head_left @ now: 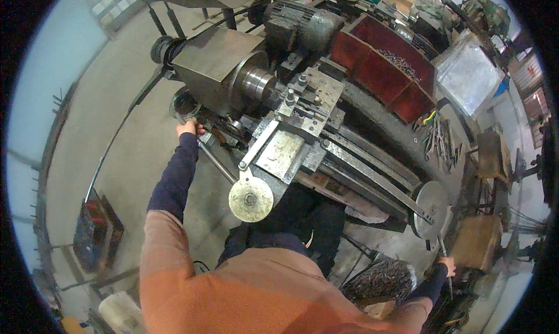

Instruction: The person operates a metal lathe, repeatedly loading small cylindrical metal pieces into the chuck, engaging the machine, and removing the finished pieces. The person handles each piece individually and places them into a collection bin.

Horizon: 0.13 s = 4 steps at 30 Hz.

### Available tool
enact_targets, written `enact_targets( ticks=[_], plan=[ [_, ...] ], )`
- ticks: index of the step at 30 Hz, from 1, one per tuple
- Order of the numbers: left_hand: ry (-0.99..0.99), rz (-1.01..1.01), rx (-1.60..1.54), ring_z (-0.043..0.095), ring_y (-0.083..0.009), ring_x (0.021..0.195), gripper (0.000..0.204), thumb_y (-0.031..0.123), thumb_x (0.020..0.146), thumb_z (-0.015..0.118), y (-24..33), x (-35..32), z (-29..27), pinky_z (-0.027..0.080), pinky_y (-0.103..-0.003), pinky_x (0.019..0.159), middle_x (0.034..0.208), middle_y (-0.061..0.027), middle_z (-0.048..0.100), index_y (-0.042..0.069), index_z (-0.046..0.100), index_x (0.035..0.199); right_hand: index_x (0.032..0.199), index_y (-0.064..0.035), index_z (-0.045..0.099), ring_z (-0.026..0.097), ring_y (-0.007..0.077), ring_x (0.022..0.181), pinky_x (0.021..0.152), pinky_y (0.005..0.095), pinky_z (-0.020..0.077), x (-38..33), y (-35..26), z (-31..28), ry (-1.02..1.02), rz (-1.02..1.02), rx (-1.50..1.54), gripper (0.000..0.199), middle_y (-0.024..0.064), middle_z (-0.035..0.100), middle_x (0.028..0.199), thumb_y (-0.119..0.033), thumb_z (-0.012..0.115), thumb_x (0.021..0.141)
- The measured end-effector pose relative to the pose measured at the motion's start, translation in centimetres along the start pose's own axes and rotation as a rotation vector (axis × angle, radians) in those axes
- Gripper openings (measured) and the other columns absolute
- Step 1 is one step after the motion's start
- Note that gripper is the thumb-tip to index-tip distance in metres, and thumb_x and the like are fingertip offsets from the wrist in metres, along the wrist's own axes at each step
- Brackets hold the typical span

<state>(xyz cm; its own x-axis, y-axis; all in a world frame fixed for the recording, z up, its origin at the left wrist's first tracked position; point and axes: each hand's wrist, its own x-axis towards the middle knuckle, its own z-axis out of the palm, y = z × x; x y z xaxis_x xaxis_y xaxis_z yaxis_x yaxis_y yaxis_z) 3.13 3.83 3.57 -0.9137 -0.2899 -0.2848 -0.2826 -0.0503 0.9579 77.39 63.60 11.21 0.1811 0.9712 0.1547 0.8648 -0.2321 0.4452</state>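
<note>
In front of me is a metal lathe, its headstock (215,54) at the upper left and a bright steel chuck (258,84) facing the tool slide (311,104). My left hand (189,127) reaches below the headstock, beside a round metal cup-like part (184,104). Its fingers are curled; what they hold is too small to make out. At the lower right, my right hand (447,267) is wrapped round a metal lever (442,245) that extends from a round disc (431,209). A flat bar (378,180) links that disc to the slide. Nearer me sits another round plate (251,199).
Behind the bed stands a red tray (378,66) with small metal pieces. Several wrenches (441,142) lie right of it. A motor (303,25) is mounted behind the headstock. Dark metal shavings (381,281) are heaped near my right arm. A box (96,235) stands on the left floor.
</note>
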Motion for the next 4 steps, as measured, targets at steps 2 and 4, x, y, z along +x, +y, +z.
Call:
enact_targets(
  ticks=[2, 4],
  plan=[
    [-0.078, -0.015, 0.065, 0.059, -0.0277, 0.044, 0.02, 0.004, 0.073, 0.054, 0.02, -0.05, 0.22, 0.05, -0.038, 0.039, 0.064, -0.021, 0.059, -0.01, 0.048, 0.087, 0.101, -0.0124, 0.061, 0.055, 0.0247, 0.103, 0.083, 0.0457, 0.042, 1.07, -0.44, 1.05, -0.037, 0.11, 0.091, 0.034, 0.0064, 0.061, 0.107, -0.034, 0.059, 0.075],
    [-0.128, -0.018, 0.086, 0.059, -0.0283, 0.044, 0.023, 0.004, 0.073, 0.054, 0.34, -0.27, -0.43, 0.05, -0.039, 0.04, 0.065, -0.0216, 0.059, -0.01, 0.047, 0.089, 0.105, -0.0126, 0.06, 0.052, 0.0236, 0.107, 0.088, 0.0492, 0.0389, 1.14, -0.98, 1.4, -0.076, 0.176, 0.208, 0.038, 0.0056, 0.06, 0.109, -0.035, 0.06, 0.075]
  ],
)
